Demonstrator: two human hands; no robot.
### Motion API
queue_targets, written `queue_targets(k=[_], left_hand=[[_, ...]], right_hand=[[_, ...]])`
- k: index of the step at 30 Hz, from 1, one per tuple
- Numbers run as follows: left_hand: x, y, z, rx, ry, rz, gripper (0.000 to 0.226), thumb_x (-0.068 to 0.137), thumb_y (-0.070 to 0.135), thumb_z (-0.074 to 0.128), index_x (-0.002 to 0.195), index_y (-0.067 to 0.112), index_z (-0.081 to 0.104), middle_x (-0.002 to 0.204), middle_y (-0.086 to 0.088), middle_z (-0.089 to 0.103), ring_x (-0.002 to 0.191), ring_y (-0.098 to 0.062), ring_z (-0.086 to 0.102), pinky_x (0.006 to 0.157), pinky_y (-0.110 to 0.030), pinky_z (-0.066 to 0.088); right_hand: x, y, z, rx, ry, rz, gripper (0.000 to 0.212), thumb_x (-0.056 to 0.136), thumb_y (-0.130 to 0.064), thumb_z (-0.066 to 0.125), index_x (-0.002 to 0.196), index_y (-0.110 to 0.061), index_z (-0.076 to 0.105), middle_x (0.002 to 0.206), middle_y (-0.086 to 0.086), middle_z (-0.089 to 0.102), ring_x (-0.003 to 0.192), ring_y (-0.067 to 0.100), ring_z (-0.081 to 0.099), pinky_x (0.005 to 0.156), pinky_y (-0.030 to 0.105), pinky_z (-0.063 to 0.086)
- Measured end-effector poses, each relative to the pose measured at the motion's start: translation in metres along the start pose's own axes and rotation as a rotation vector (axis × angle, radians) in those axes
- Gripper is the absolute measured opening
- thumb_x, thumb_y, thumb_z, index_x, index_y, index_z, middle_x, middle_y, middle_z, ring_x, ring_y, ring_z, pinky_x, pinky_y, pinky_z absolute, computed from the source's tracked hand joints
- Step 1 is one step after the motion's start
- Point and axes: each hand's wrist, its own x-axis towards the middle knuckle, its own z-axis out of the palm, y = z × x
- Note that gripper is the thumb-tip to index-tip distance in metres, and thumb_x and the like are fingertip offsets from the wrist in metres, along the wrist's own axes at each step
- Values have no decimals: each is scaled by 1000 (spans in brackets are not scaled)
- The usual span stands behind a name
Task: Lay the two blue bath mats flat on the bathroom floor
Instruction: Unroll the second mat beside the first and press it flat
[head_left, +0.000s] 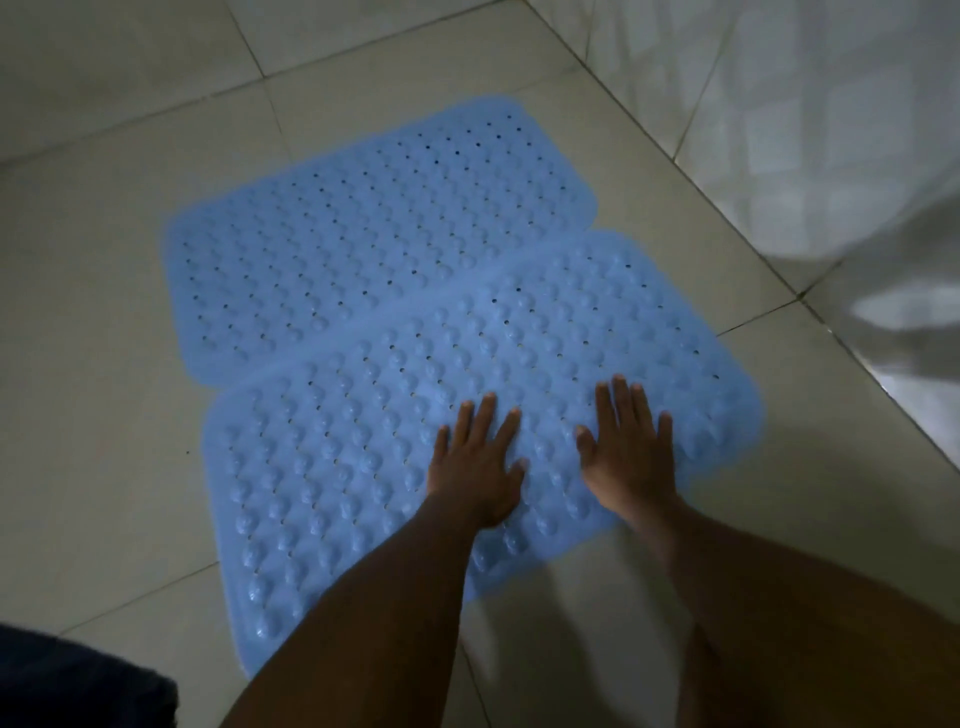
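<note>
2 blue mats down on the tiled floor (104, 322), side by side, long edges meeting across the middle of the view. Near mat (337, 467) seemingly lapping a bit over the far mat (363, 234) along that seam, hard to say for sure. Both lying flat, bumps and holes facing up.

Left hand (475, 467) palm down on the near mat, a little right of its centre, fingers straight and spread wide, thumb pointing toward the other hand. Right hand (626, 452) just beside it, same deal: palm flat, fingers fanned out, gripping nothing. Small gap between the 2 thumbs. Both forearms bare, stretched forward from the bottom edge of the view.

Dark cloth (78, 675) in the bottom left corner. Glossy tiled wall (779, 104) off to the right, close to the near mat's right end.
</note>
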Motion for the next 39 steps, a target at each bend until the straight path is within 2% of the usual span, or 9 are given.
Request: queue_targets(k=[3,6,10,14,19,23,30,36,39], left_hand=[[-37,-36,30,29,125,-65,73,100,64,23,160,38,-9,167,5,-25,155,-24,-20,125,-48,-7],[-57,-68,43,-13,188,-252,88,89,81,20,159,39,-13,166,3,-26,154,-27,-24,122,-50,-12],[-77,-103,45,-143,229,-423,103,79,94,24,159,41,-13,167,4,-25,153,-27,-26,124,-53,-9],[-106,-146,49,-135,230,-395,107,75,98,26,159,43,-12,166,10,-25,154,-22,-24,125,-52,-4],[-121,-166,58,-145,246,-327,98,85,88,31,161,38,-8,168,9,-21,155,-19,-22,125,-54,-6],[-120,-171,57,-144,175,-311,82,95,76,16,158,37,-19,165,8,-32,150,-19,-33,123,-56,-12],[-118,-172,54,-145,107,-317,83,95,76,17,155,38,-26,161,8,-40,147,-21,-39,119,-54,-21],[-117,-173,50,-151,49,-330,83,95,76,14,153,38,-31,156,8,-47,143,-21,-45,118,-55,-23],[-115,-174,49,-156,35,-334,84,94,78,14,152,39,-31,156,9,-47,144,-21,-44,118,-54,-23]], right_hand=[[-28,-24,20,9,101,-48,69,94,-49,40,153,-13,40,162,12,34,152,33,27,116,65,20],[-29,-48,26,17,156,-277,73,94,-59,41,155,-19,38,164,10,32,154,28,23,120,61,14],[-20,-94,28,22,52,-512,80,91,-68,38,156,-21,35,167,6,25,156,26,16,122,60,16],[-18,-135,35,-34,-50,-698,89,87,-78,35,159,-26,25,169,4,15,157,23,4,122,61,12],[-24,-142,38,-84,-39,-704,96,83,-84,38,159,-27,26,169,4,15,157,23,6,122,60,10],[-22,-145,35,-108,-74,-690,95,83,-85,34,159,-28,25,170,3,12,157,24,4,123,60,8],[-21,-152,30,-91,-139,-608,97,80,-87,35,159,-35,20,170,-3,6,157,19,0,124,56,6],[-21,-161,24,-72,-183,-544,107,68,-99,30,156,-39,22,170,-6,10,157,18,0,124,56,5],[-23,-166,27,-22,-189,-524,108,65,-98,36,154,-36,27,168,-2,15,157,21,3,123,60,6]])
